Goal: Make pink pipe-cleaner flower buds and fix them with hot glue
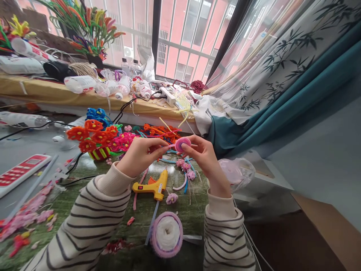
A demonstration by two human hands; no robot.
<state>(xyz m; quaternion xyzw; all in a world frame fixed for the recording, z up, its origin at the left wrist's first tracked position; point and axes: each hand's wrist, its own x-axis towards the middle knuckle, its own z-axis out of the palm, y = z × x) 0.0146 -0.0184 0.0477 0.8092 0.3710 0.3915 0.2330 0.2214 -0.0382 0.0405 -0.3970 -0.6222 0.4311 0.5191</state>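
Note:
Between my left hand (140,156) and my right hand (203,158) is a small pink pipe-cleaner coil (182,144), pinched by the fingertips of both. A yellow-and-orange hot glue gun (152,187) lies on the green mat (135,229) below my hands. Small pink pipe-cleaner flowers (180,167) sit just under my right fingers. A wide coil of white and pink pipe cleaner (167,234) lies near the mat's front. A striped basket (99,153) of orange and pink pipe-cleaner flowers stands left of my left hand.
Black cables run behind the mat. A red-and-white keypad device (21,173) and pink flower pieces (26,210) lie at left. A clear bag (237,174) is at right. Bottles and a power strip (167,96) crowd the window ledge beside a teal curtain (239,128).

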